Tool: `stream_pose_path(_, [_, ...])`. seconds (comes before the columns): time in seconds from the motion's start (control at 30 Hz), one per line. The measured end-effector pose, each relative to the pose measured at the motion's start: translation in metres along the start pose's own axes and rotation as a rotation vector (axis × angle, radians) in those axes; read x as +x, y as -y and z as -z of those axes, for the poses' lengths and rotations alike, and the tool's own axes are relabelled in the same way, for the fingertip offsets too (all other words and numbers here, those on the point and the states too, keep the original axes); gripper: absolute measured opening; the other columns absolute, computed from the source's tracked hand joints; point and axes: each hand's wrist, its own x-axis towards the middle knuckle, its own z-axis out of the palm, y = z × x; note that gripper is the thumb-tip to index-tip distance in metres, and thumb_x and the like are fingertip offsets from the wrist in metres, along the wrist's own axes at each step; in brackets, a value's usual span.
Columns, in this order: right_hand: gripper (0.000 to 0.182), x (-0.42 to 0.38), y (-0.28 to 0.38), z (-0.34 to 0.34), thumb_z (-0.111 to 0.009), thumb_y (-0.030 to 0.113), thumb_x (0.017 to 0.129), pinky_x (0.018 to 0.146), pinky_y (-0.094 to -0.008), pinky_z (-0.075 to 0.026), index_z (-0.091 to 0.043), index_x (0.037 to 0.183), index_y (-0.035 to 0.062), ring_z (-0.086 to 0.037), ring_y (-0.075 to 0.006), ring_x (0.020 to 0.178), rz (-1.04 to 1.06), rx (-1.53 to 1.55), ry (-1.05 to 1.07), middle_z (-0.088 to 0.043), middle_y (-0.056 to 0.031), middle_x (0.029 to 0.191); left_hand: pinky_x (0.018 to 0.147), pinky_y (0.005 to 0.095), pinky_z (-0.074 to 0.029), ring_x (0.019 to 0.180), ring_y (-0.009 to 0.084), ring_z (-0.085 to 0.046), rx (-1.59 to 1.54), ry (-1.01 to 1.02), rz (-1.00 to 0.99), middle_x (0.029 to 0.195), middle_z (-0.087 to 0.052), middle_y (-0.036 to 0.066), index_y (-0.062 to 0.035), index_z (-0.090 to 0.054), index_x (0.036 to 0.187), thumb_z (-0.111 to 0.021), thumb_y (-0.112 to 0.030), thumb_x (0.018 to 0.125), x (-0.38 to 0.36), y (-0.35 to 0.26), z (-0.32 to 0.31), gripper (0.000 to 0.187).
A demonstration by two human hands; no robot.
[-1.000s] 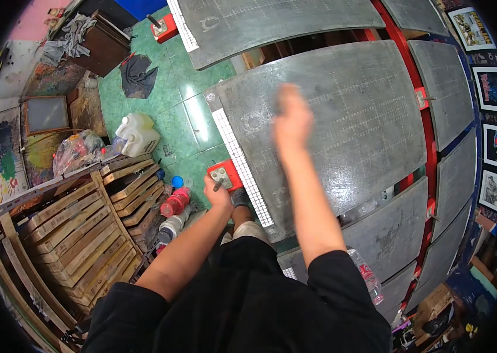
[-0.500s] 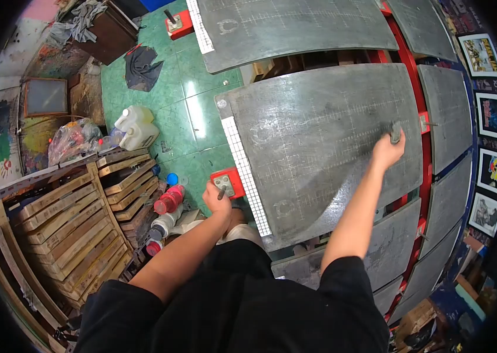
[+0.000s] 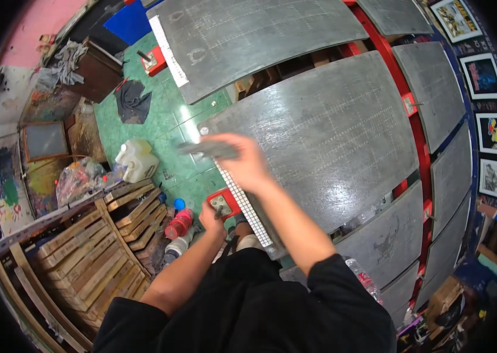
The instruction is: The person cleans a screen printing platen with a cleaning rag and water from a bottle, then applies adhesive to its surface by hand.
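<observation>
My right hand (image 3: 247,165) is closed round a grey cloth (image 3: 216,149), blurred by motion, above the left edge of the large grey board (image 3: 330,129). A white gridded strip (image 3: 242,206) runs along that edge beneath my wrist. My left hand (image 3: 211,217) is at the red bracket (image 3: 228,203) with the metal plate, its fingers round a dark upright rod (image 3: 218,212). White marks and grid lines cover the board's surface.
More grey boards (image 3: 260,35) lie beyond and to the right, on a red frame (image 3: 377,35). Wooden frames (image 3: 78,253) are stacked at the lower left. White jugs (image 3: 136,160), bottles (image 3: 179,223) and a dark cloth (image 3: 133,101) are on the green floor.
My right hand has swept with the grey cloth from the board's right side to its left edge. My left hand stays at the rod. The view has shifted.
</observation>
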Motion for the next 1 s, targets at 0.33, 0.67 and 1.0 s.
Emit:
stream_pose_path(0.33, [0.047,-0.017,-0.033,0.27,-0.058,-0.012,0.075,0.104,-0.0432,-0.053,-0.073,0.119,-0.0035,-0.071,-0.0378,0.113,0.146,-0.98,-1.184,-0.074,-0.0236,0.12,0.086,0.0449,-0.057,0.088,0.0336,-0.072,-0.112,-0.05,0.064,0.102,-0.074,0.021,0.0008,-0.069,0.121,-0.044,-0.041,0.103,0.002,-0.033,-0.034,0.052])
stream_pose_path(0.67, [0.041,-0.001,-0.021,-0.046,-0.064,-0.005,0.077,0.101,-0.0383,-0.052,-0.075,0.116,0.0043,-0.071,-0.0262,0.11,0.012,0.229,0.264,-0.076,-0.011,0.112,0.087,0.0447,-0.058,0.095,0.0285,-0.071,0.191,0.221,-0.359,0.111,-0.072,0.01,-0.0116,-0.068,0.12,-0.052,-0.039,0.106,0.112,0.038,0.024,0.034])
stream_pose_path(1.0, [0.059,-0.121,-0.04,0.365,-0.067,0.027,0.099,0.114,-0.04,-0.043,-0.051,0.152,0.0046,-0.058,-0.0294,0.134,0.092,-0.124,-0.962,-0.061,-0.016,0.145,0.09,0.045,-0.057,0.091,0.0328,-0.072,-0.102,-0.017,0.033,0.101,-0.074,0.021,0.0072,-0.07,0.11,-0.044,-0.05,0.105,0.016,-0.027,-0.024,0.063])
